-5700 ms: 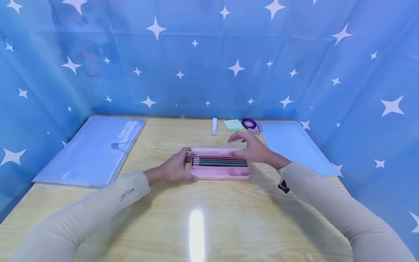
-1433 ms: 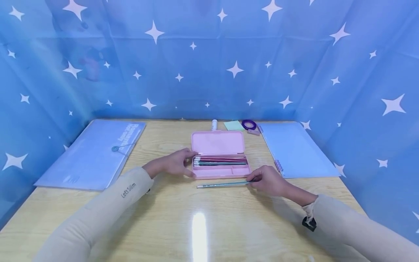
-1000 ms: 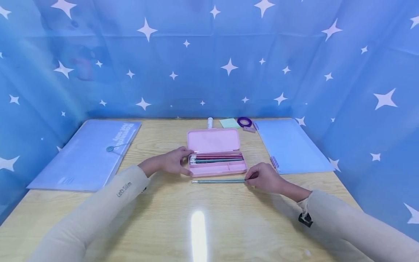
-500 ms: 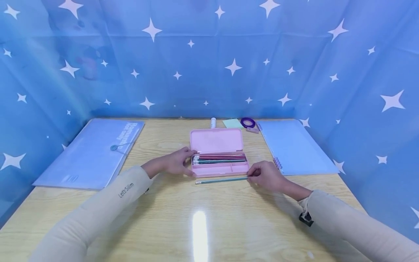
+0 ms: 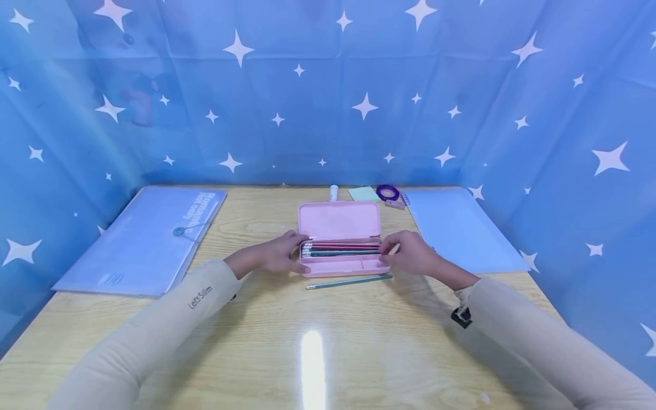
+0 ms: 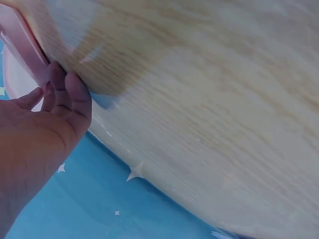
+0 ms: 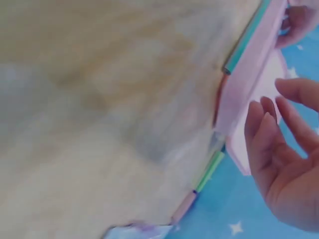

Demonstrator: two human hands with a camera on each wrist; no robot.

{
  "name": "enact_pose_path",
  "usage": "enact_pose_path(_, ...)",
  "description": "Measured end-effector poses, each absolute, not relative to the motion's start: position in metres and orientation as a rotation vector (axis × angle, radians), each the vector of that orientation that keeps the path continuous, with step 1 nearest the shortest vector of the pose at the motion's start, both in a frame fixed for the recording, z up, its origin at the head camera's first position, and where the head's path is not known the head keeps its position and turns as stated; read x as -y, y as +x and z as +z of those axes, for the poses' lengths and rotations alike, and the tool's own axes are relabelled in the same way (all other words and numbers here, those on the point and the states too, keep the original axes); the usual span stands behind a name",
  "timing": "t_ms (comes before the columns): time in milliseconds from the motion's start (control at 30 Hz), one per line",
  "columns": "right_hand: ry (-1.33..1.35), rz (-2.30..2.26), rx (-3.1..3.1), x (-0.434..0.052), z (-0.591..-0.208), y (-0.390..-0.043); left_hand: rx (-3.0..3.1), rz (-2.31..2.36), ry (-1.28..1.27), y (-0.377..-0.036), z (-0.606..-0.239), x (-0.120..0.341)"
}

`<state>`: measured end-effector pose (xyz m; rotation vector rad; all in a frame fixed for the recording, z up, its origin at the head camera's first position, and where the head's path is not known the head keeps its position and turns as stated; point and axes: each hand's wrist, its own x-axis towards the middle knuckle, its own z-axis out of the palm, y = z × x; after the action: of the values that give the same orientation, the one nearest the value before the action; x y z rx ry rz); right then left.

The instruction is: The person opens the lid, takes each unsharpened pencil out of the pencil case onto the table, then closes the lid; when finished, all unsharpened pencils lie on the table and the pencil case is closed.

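The open case (image 5: 340, 250) sits mid-table, its pencils (image 5: 342, 249) in a row, one pencil (image 5: 349, 281) lying loose just in front. The left hand (image 5: 277, 255) grips the case's left end; the right hand (image 5: 410, 253), fingers loosely spread and empty, reaches its right end. A careless sleeve could roll the loose pencil away, or a clumsy pinch could drag out several

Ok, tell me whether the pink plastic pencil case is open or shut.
Open. The pink plastic pencil case has its lid folded back behind the tray, and the row of pencils inside lies uncovered.
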<state>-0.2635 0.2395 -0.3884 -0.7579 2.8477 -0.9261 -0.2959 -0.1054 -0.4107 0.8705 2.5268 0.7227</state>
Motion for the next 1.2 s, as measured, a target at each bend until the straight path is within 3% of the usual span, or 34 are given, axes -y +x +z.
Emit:
enact_pose_path(367,-0.793,-0.716,-2.868,-0.216,-0.393,-0.301,-2.575,0.734,0.834,-0.296,-0.409,0.101)
enact_pose_path(700,-0.843,-0.890,-2.737,-0.220,-0.404,-0.319,-2.581,0.792,0.842,-0.296,-0.415,0.105)
enact_pose_path(1200,-0.852,-0.944,-2.737,-0.229,-0.386,-0.292,-2.588,0.798,0.833,-0.296,-0.416,0.105)
